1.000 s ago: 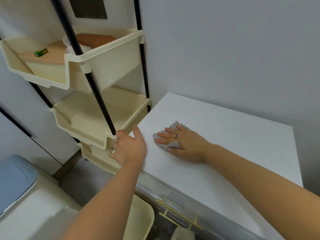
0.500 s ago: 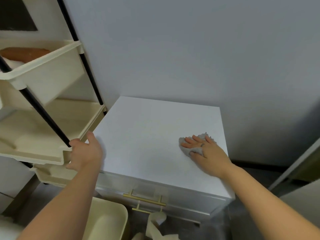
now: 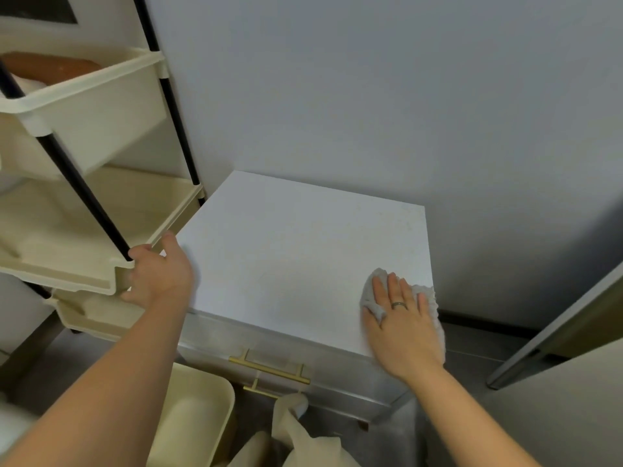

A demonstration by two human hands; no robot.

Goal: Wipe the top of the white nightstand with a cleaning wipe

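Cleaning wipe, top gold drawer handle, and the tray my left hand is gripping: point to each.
cleaning wipe (image 3: 366, 298), head view, grey fold at its left edge.
top drawer handle (image 3: 269, 370), head view, middle of the gold bar.
tray (image 3: 67, 279), head view, bare front rim.

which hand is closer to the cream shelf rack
Left. The left hand grips the cream shelf rack at its front corner; the right hand presses the wipe at the nightstand top's right edge, well away.

Crumpled grey wipe (image 3: 371, 299) on nightstand's (image 3: 286, 264) right edge
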